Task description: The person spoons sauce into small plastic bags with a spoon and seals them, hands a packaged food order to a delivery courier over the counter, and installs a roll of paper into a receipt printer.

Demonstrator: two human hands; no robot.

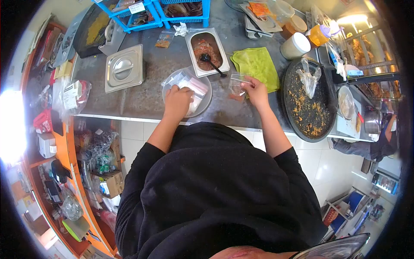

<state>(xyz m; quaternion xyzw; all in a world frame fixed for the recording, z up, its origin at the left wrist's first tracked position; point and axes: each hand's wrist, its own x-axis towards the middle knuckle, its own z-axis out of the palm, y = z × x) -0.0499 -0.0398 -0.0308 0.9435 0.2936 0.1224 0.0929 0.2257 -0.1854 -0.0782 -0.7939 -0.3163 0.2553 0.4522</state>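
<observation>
My left hand reaches into a clear round bowl, its fingers curled onto a stack of small plastic zip bags. Between the thumb and fingers of my right hand is a clear zip bag by its edge. Something reddish-brown shows at the bottom of that bag, near the table. Just behind and between my hands stands a steel food pan of chunky reddish sauce. A black ladle rests in it, its handle over the near rim.
A steel lid lies left of the bowl. A green cloth and a large dark crumb-covered tray are at the right, with a white-lidded jar behind. Blue baskets and a small filled bag sit farther back. Another person is at far right.
</observation>
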